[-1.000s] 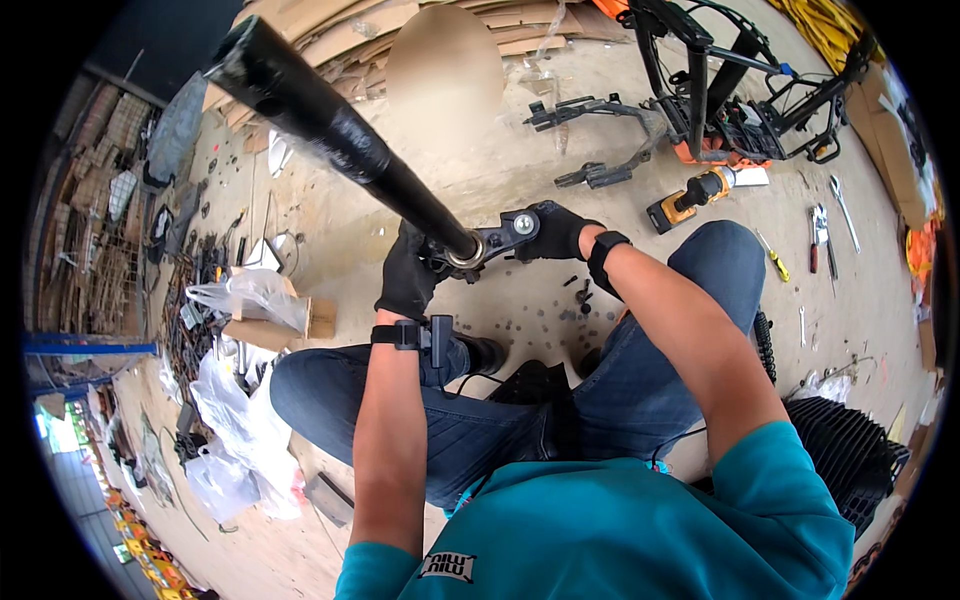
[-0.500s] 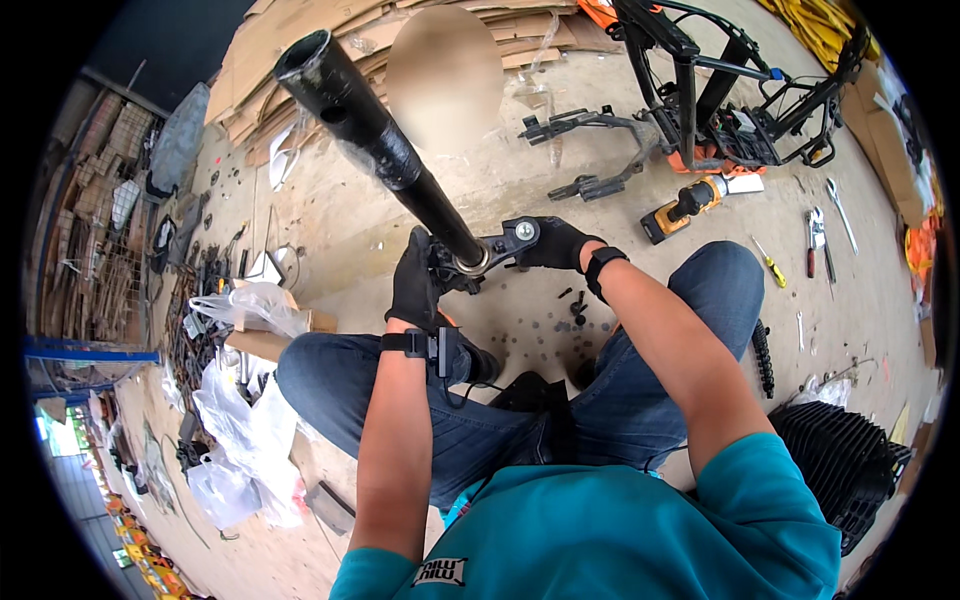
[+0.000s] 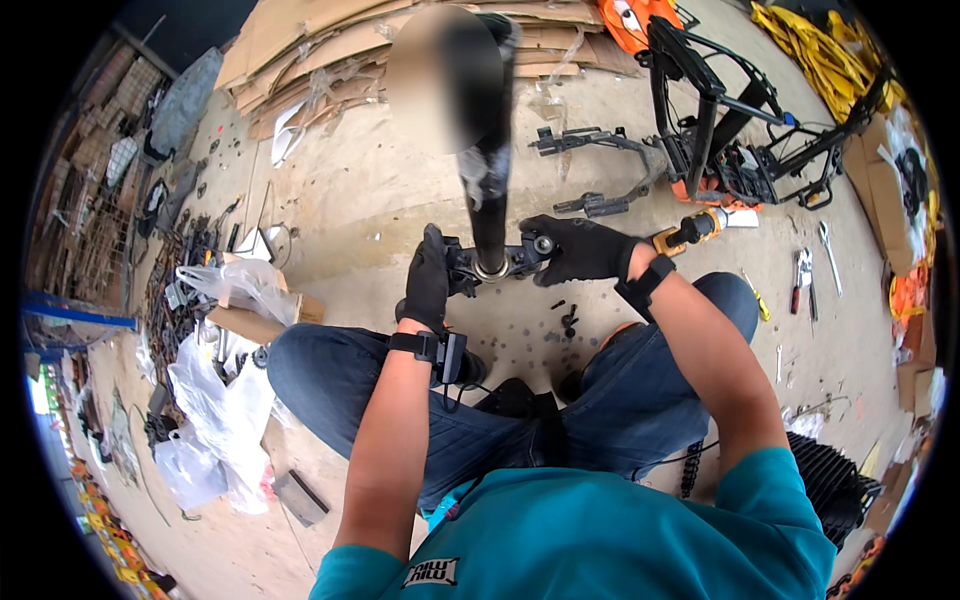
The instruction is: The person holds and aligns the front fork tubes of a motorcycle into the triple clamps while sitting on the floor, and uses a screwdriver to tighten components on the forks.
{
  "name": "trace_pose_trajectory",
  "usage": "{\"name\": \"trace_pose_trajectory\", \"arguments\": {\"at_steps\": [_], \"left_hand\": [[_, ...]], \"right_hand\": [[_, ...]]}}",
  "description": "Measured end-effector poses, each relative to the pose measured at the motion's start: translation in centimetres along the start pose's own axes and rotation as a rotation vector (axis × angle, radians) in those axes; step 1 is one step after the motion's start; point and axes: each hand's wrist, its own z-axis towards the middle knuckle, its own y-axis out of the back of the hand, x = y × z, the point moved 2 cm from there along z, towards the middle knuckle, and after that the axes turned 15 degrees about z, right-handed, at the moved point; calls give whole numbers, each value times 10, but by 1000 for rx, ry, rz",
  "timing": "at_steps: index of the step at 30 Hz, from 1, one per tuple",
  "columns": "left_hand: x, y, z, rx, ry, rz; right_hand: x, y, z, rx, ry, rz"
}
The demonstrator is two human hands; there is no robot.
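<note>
two gloved hands — left hand (image 3: 427, 280), right hand (image 3: 580, 250) — on black tube (image 3: 490, 190)

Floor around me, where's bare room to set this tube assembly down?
Bare concrete lies open between the cardboard sheets and your left hand. A smaller patch sits right of your right knee, before the wrenches. The black frame and the plastic bags crowd the rest.

A long black tube (image 3: 489, 190) stands nearly upright, its top end reaching toward the camera and blurred. Its lower end sits in a metal ring on a dark clamp assembly (image 3: 500, 262), held above the dusty floor just beyond the knees.
</note>
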Motion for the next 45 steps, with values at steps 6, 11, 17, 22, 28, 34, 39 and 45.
{"name": "trace_pose_trajectory", "arguments": {"at_steps": [6,11,17,22,28,34,39,45], "left_hand": [[10,3,-3,-31,-37,46],[-1,6,-11,60,134,-31],[-16,9,-13,8,35,308],[-4,4,-14,-37,124,37],[-9,13,-24,-65,15,199],[-27,47,-36,-179,-240,555],[-41,37,-44,-104,-336,677],[-49,29,-48,-106,-353,802]], "right_hand": [[-19,0,7,39,143,-210],[-20,-6,8,78,186,101],[8,-5,-11,-17,127,-60],[-2,-6,-6,-77,39,88],[-6,-7,-10,-90,68,52],[4,-4,-8,-92,69,-9],[10,-9,-10,-176,21,-32],[12,-12,-11,-247,-18,-55]]}}
